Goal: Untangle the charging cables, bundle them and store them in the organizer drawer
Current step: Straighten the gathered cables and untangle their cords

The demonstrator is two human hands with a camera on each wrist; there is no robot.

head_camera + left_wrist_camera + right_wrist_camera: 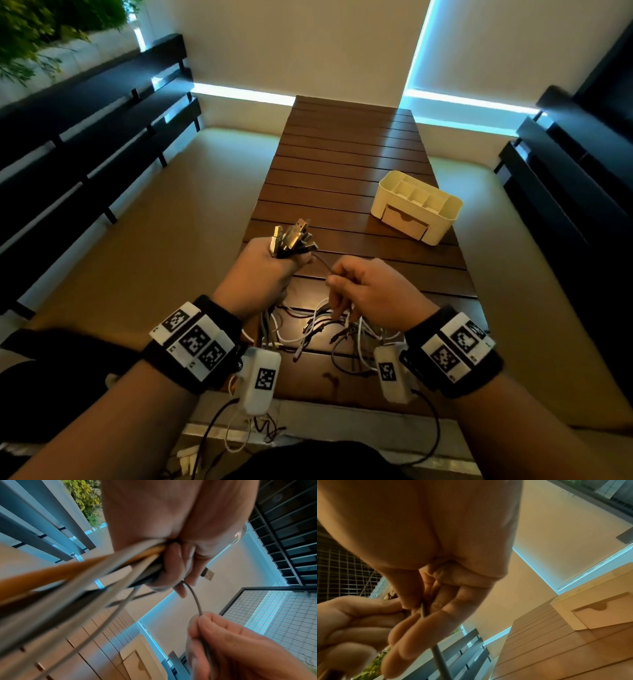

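The left hand (263, 270) has a closed grip on a bunch of cables (291, 240), their USB plugs pointing up and away over the table (342, 164). The right hand (370, 287) pinches one grey cable (195, 599) arcing between the hands. Loose ends (322, 329) trail tangled on the table; the organizer (416, 205), drawer (406, 222) closed, sits ahead right.

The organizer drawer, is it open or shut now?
Shut. The drawer front sits flush in the organizer body, with no gap showing in the head and right wrist views.

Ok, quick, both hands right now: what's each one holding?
Left hand: closed, gripping the bunch of cable plugs.
Right hand: closed, pinching one dark cable.
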